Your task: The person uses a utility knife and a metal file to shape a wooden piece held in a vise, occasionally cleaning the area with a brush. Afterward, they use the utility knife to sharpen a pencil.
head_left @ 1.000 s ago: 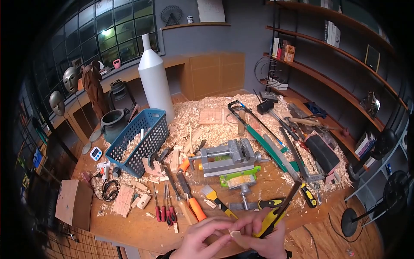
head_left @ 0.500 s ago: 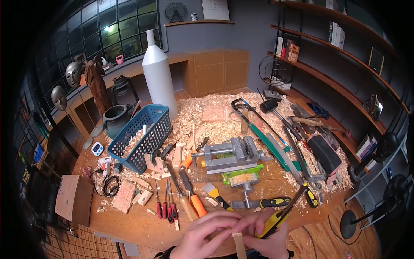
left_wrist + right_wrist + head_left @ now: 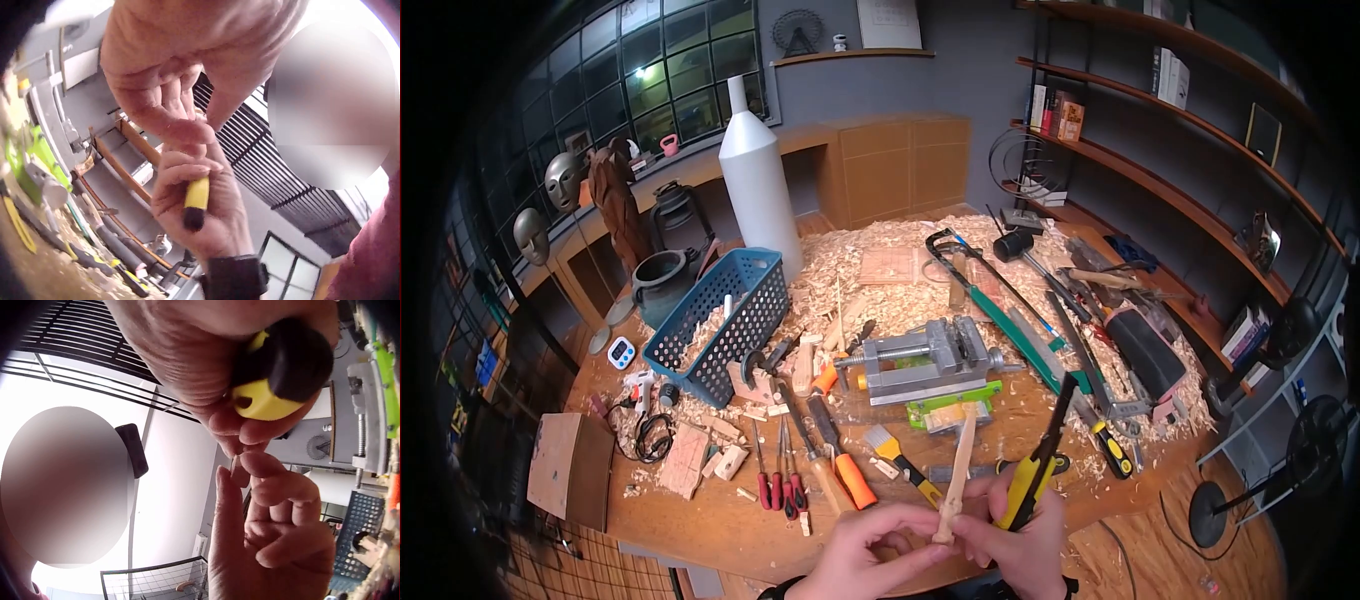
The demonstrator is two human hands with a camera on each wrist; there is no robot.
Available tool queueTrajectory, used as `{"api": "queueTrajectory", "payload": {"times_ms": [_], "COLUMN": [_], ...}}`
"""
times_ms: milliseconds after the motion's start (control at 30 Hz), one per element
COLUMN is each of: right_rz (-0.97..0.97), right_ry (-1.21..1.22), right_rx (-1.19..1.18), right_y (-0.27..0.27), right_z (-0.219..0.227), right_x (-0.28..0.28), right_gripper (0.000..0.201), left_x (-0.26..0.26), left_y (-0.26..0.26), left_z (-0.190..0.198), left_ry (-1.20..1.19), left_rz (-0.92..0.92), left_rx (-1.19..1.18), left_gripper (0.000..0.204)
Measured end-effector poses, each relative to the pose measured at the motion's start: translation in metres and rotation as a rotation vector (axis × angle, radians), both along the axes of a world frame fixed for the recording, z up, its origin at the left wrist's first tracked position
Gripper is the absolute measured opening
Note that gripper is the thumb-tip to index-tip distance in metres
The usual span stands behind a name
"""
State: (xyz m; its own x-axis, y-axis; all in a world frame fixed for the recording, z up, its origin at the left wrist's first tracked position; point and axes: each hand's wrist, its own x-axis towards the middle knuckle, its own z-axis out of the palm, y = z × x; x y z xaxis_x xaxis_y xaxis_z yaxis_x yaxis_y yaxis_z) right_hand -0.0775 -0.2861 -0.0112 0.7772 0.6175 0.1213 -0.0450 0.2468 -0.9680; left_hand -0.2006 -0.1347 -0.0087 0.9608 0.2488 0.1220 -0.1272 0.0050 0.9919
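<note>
The left hand pinches one end of a slim carved wooden stick between thumb and fingers, over the near edge of the tabletop. Fingers curled, the right hand grips a yellow-and-black-handled tool, its thumb at the stick's held end. A flat paintbrush lies nearby, in front of a grey metal vise.

a window of many dark panes stands on the left beside a grey wall, with a small greenish light glowing in it. below a narrow wall shelf sit brown cabinets, a tall bookcase of wooden boards fills the right, and wood-grained floor shows at the lower right.
</note>
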Motion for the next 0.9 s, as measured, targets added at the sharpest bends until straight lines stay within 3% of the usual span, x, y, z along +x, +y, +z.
{"api": "queueTrajectory", "payload": {"times_ms": [33, 100, 167, 433, 600, 700, 767, 900], "right_rz": [-0.001, 0.052, 0.036, 0.027, -0.008, 0.021, 0.028, -0.007], "right_ry": [0.000, 0.232, 0.254, 0.260, 0.196, 0.139, 0.140, 0.187], "right_rx": [0.000, 0.015, 0.015, 0.120, -0.019, -0.008, -0.015, 0.005], "right_y": [0.000, 0.000, 0.002, 0.003, 0.006, 0.005, 0.003, 0.003], "right_z": [0.002, 0.006, 0.006, 0.011, 0.014, 0.003, 0.002, 0.010], "right_x": [0.000, 0.001, 0.002, 0.001, 0.002, 0.003, 0.003, -0.002], "right_gripper": [0.034, 0.030, 0.029, 0.029, 0.030, 0.030, 0.030, 0.029], "left_x": [0.000, 0.002, 0.004, 0.008, 0.008, 0.007, 0.006, 0.005], "left_y": [0.000, 0.003, 0.004, 0.005, 0.007, 0.008, 0.009, 0.012], "left_z": [0.001, -0.001, 0.000, -0.004, -0.003, -0.004, -0.008, -0.011], "left_ry": [0.085, 0.092, 0.114, 0.123, 0.132, 0.150, 0.133, 0.121], "left_rz": [-0.025, -0.055, -0.103, -0.079, -0.063, -0.127, -0.193, -0.241], "left_rx": [-0.227, -0.251, -0.406, -0.322, -0.327, -0.449, -0.677, -0.731], "left_gripper": [0.026, 0.025, 0.022, 0.024, 0.028, 0.032, 0.034, 0.035]}}
